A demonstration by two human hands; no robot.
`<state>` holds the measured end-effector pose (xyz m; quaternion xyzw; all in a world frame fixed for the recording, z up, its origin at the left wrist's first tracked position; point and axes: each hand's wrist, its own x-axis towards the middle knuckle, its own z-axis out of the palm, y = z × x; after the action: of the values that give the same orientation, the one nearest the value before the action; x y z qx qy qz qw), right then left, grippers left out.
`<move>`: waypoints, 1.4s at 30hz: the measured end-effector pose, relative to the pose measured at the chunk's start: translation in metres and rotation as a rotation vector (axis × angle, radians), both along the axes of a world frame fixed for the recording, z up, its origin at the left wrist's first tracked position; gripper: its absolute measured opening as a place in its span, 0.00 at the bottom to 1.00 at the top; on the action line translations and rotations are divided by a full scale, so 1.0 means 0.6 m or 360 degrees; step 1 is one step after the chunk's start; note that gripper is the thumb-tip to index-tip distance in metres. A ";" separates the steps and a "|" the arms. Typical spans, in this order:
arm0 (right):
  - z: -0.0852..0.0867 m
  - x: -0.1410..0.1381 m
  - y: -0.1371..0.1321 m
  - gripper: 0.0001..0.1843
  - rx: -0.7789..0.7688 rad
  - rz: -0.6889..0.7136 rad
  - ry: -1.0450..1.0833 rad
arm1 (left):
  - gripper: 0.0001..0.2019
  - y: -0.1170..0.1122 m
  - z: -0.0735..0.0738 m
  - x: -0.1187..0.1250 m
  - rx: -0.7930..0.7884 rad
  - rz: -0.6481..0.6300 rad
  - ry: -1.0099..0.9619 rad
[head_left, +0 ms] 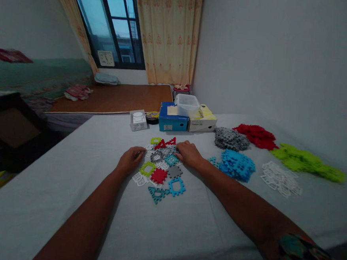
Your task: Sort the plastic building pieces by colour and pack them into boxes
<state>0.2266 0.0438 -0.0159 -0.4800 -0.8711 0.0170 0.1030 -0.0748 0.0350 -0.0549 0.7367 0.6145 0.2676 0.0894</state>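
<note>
A small mixed pile of flat plastic interlocking pieces lies on the cloth between my hands. In it are a red toothed piece (158,176), a lime square frame (147,169), a blue square frame (177,187), a grey toothed piece (175,171) and a teal triangular piece (157,194), with white pieces (139,179) at the left. My left hand (130,160) is at the pile's left edge, fingers curled with the tips close together. Against the right edge, by grey and teal pieces, is my right hand (189,153), its fingers bent and pressed together. Whatever either hand pinches is too small to make out.
Sorted heaps lie to the right: grey (231,139), red (258,136), blue (238,165), lime (305,161) and white (280,179). Behind the pile stand a blue box (173,122), a yellow-white box (203,122), a clear tub (187,104) and a small white box (138,121).
</note>
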 end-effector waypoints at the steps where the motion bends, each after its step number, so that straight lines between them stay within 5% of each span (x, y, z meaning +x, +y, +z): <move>1: 0.000 0.001 0.000 0.11 -0.0008 -0.0002 0.0032 | 0.18 0.000 0.001 0.000 0.0000 -0.0005 0.0006; 9: -0.008 0.007 -0.003 0.11 -0.0123 -0.0005 0.0163 | 0.18 -0.003 0.000 -0.002 0.0030 0.0008 -0.0069; 13: 0.021 0.018 -0.004 0.18 0.0051 -0.0086 0.0133 | 0.19 -0.001 0.000 -0.004 0.0027 0.0006 -0.0055; 20: 0.115 0.185 0.045 0.23 0.0216 -0.0849 0.0005 | 0.20 0.003 -0.005 -0.006 0.0051 0.0004 -0.0053; 25: 0.103 0.292 0.065 0.25 0.0045 -0.1306 -0.0005 | 0.19 0.004 -0.009 -0.007 0.0054 -0.0005 -0.0030; 30: 0.101 0.306 0.064 0.26 0.0043 -0.1371 0.0063 | 0.18 0.005 -0.007 -0.007 0.0044 -0.0007 -0.0026; 33: 0.131 0.280 0.054 0.26 0.0252 -0.1260 0.0129 | 0.19 0.007 -0.010 -0.008 0.0055 -0.0039 -0.0012; 36: 0.144 0.212 0.038 0.23 0.0389 -0.0902 0.0179 | 0.18 0.007 -0.012 -0.007 0.0066 -0.0036 -0.0022; 42: 0.056 0.014 -0.010 0.19 0.0108 0.0183 0.0166 | 0.16 0.001 -0.013 -0.003 0.0082 -0.0037 -0.0050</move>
<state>0.2352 0.0375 0.0176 -0.4238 -0.8908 0.0184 0.1632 -0.0767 0.0355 -0.0627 0.7416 0.5973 0.2938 0.0832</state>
